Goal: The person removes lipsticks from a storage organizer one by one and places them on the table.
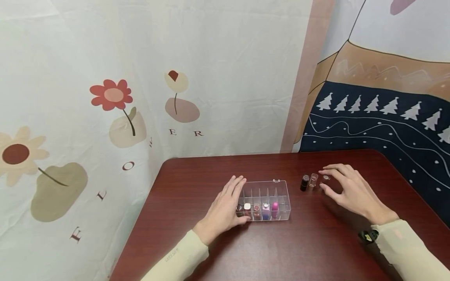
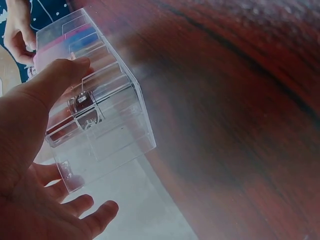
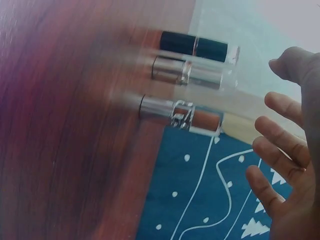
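Note:
My left hand point(image 1: 223, 207) holds the left end of a clear divided organizer box point(image 1: 286, 199), thumb along the front wall and fingers toward the back. In its front row stand several lipsticks, among them a magenta tube point(image 1: 275, 210) and a blue-purple one point(image 1: 265, 212); the leftmost is partly hidden by the hand. To the right of the box, three lipstick tubes stand upright: a black one point(image 3: 192, 46), a clear-capped silver one point(image 3: 172, 71) and a silver one with a reddish-brown top point(image 3: 202, 120). Beside the last, my right hand point(image 1: 351, 191) hovers with fingers spread, holding nothing.
The reddish-brown table point(image 1: 190, 175) has its back edge against a pale hanging cloth point(image 1: 232, 78) with printed flowers. A dark blue cloth with white trees point(image 1: 379, 125) hangs behind the right side. A dark watch-like band point(image 1: 369, 235) is at the right wrist.

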The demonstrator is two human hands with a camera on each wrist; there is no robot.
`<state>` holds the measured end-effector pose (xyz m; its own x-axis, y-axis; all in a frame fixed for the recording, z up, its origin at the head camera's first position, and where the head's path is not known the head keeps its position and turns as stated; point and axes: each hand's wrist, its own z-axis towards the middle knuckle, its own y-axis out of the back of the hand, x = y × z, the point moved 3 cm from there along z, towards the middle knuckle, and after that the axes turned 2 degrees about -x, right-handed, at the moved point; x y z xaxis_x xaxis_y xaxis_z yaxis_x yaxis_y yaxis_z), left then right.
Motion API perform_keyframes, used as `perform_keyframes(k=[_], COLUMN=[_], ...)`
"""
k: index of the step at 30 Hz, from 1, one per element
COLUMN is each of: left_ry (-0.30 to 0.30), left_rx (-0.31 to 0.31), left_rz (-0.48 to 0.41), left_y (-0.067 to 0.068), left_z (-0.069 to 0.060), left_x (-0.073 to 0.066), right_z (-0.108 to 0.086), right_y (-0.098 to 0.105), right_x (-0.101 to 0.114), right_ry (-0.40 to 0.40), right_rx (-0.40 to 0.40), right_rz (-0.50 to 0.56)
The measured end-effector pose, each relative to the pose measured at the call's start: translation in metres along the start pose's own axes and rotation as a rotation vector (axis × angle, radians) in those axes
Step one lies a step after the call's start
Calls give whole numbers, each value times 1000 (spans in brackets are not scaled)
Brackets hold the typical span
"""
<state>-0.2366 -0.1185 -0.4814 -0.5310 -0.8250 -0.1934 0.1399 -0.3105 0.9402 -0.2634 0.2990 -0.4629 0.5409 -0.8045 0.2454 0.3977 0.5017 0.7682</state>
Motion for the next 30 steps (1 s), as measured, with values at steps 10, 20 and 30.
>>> perform_keyframes(k=[10, 20, 30], left_ry=[6, -2, 9], left_rx=[4, 1, 11], left_rz=[3, -9, -34], left_y=[-1, 2, 2], left_z=[0, 3, 1], left_x=[4, 4, 5], right_z=[7, 14, 16], right_y=[1, 0, -8], right_x=[24, 44, 63], right_ry=[124, 176, 202], right_rx=[-40, -16, 20], right_rz=[-11, -1, 19])
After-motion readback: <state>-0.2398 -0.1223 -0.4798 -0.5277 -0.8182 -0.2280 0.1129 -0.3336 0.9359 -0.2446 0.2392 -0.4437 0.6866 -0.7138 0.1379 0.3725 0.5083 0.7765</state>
